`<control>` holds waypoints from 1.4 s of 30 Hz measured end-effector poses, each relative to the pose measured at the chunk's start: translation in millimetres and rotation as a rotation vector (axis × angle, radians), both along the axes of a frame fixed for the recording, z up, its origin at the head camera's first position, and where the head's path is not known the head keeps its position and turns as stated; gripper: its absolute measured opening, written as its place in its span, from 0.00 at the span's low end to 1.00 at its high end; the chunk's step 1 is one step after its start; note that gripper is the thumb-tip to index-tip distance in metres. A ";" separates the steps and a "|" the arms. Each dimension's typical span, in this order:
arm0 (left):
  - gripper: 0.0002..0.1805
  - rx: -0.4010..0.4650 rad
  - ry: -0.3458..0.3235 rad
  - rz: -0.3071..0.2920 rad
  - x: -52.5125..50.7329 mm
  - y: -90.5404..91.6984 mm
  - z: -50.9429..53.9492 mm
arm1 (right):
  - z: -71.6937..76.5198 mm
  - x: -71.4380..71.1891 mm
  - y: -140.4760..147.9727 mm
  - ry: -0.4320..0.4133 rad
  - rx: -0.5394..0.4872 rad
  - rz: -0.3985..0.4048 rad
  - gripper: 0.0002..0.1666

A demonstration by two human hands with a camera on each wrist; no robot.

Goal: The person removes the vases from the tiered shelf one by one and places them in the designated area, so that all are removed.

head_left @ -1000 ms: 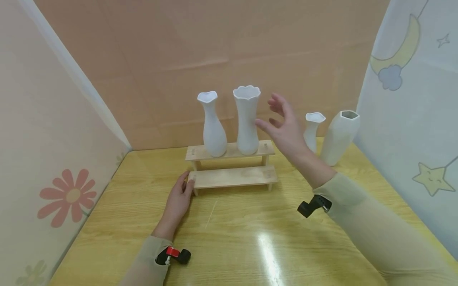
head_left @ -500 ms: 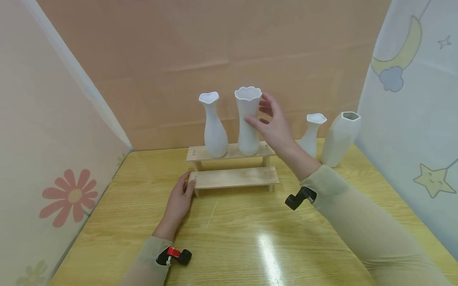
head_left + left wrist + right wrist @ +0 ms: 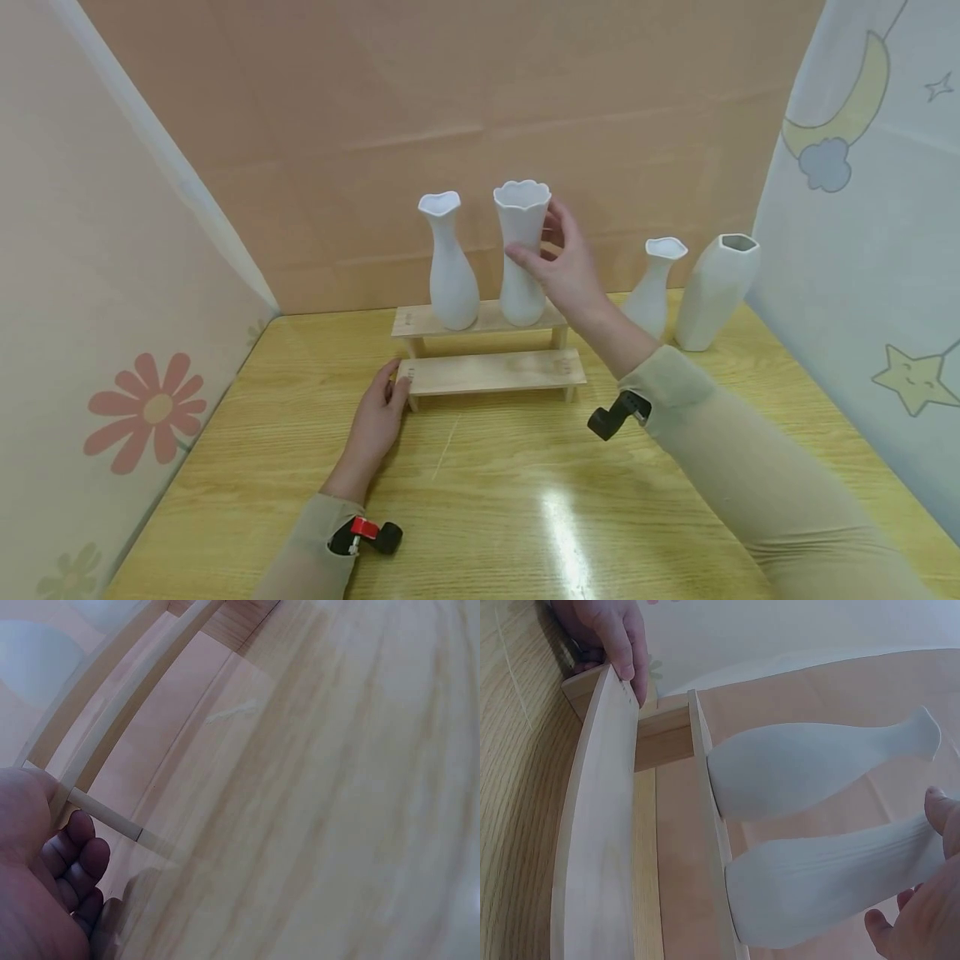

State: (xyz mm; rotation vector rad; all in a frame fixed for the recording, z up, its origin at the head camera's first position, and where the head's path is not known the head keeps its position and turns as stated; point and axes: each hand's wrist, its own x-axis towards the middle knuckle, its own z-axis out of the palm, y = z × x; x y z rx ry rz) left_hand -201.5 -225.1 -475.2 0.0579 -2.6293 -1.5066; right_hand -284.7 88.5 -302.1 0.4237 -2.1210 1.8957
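Note:
A two-step wooden stand (image 3: 491, 373) bears two white vases on its upper step. My right hand (image 3: 572, 273) holds the scalloped-rim vase (image 3: 521, 293) by its upper part, thumb in front and fingers round the far side. The right wrist view shows the ribbed body of this vase (image 3: 810, 892) with its base against the step. Left of it stands a slim-necked vase (image 3: 453, 287). At the stand's left end, my left hand (image 3: 374, 422) grips the lower step, its thumb on top. Its fingers (image 3: 92, 859) curl under that end in the left wrist view.
On the table (image 3: 480, 500) to the right stand a smaller flared-neck vase (image 3: 651, 300), partly behind my right forearm, and a faceted vase (image 3: 712, 292). An orange backdrop (image 3: 337, 125) rises behind, and patterned side panels flank the table.
My right hand has moved left from beside the scalloped vase and closed round its upper part. The vase stays on the upper step. My left hand keeps its grip on the stand.

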 end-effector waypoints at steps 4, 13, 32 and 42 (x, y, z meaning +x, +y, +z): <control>0.31 0.000 0.003 -0.003 0.4 0.1 -0.1 | -1.2 0.8 -1.2 -0.010 0.029 -0.005 0.55; 0.31 -0.012 0.002 -0.003 1.1 1.2 1.7 | -3.8 -0.1 -3.1 -0.037 0.045 -0.015 0.53; 0.31 -0.003 0.002 -0.005 2.1 2.0 1.8 | -5.5 -0.5 -3.6 -0.065 0.069 -0.045 0.50; 0.31 -0.001 0.007 -0.005 -0.7 4.2 0.3 | -7.8 -1.1 -0.8 -0.060 0.048 -0.045 0.49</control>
